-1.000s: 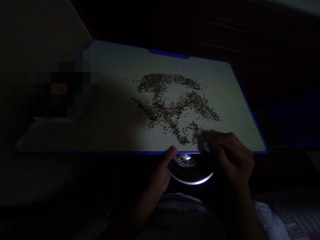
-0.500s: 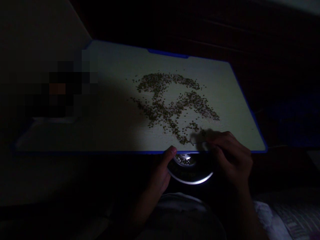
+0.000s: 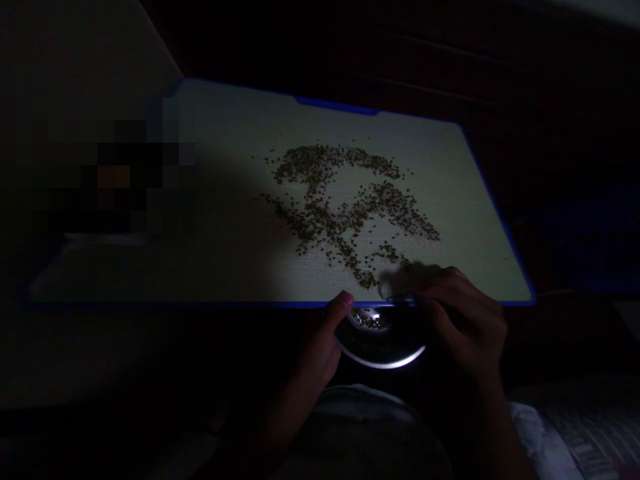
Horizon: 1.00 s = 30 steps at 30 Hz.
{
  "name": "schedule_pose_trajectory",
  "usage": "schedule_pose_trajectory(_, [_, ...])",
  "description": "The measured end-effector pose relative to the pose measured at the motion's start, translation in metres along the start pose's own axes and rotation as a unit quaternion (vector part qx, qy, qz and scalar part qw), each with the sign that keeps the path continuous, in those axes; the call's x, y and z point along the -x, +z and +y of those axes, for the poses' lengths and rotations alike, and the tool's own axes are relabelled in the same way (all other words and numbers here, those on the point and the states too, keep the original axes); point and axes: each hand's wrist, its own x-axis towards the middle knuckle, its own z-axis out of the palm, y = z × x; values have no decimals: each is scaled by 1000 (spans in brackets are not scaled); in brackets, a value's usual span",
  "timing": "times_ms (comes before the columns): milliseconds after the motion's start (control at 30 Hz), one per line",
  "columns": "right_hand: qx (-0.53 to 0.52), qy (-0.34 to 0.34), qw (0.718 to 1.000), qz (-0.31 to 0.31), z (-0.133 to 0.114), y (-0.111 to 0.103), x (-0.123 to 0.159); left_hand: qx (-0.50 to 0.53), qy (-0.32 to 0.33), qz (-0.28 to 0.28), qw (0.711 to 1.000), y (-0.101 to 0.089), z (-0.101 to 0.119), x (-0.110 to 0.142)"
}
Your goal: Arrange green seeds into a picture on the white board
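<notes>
Board [image 3: 220,260], pale, rectangular, blue-rimmed, bears most of the small dark-green seeds [image 3: 343,221] mid-frame; lower centre, left hand [image 3: 327,340] laps its thumb over the near edge, grip unclear; beside it, a round shiny bowl [image 3: 385,365] holds fewer; lower right, right hand [image 3: 467,320] pinches a thin, dim object [image 3: 400,297].

A very dim room, its edges sinking into near-black. At upper left is a plain grey-beige flat surface [image 3: 75,53], perhaps floor or wall; the gloom makes it hard to tell. Across the top and right stretches a dark reddish-brown surface [image 3: 450,73] with thin, straight, paler lines. A pale grey strip [image 3: 607,10] crosses the top right corner. Below it, at the right edge, sits a blurred dark blue shape [image 3: 595,240].
</notes>
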Motion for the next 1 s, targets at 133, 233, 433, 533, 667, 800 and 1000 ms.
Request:
schedule_pose_trajectory(133, [-2,-4,1000,-10,-1,-3,2,1,-3,-2,1000,0,0,-1])
schedule_pose_trajectory(233, [-6,-24,1000,-15,-1,-4,3,-8,-10,19,1000,0,0,-1])
schedule_pose_trajectory(433, [11,-31,999,-13,-2,-2,-2,-13,-8,20,1000,-2,-2,-1])
schedule_pose_trajectory(533, [47,-8,999,-21,-3,1,-7,-13,-10,15,1000,-2,-2,-1])
schedule_pose_trajectory(667, [87,13,996,-7,-3,4,-11,-3,-3,13,1000,0,-1,0])
schedule_pose_trajectory(800, [102,4,995,-6,-1,5,-13,-5,-2,16,1000,0,-1,0])
schedule_pose_trajectory(1000, [55,-21,998,-29,1,0,-25,-3,-6,12,1000,0,-2,0])
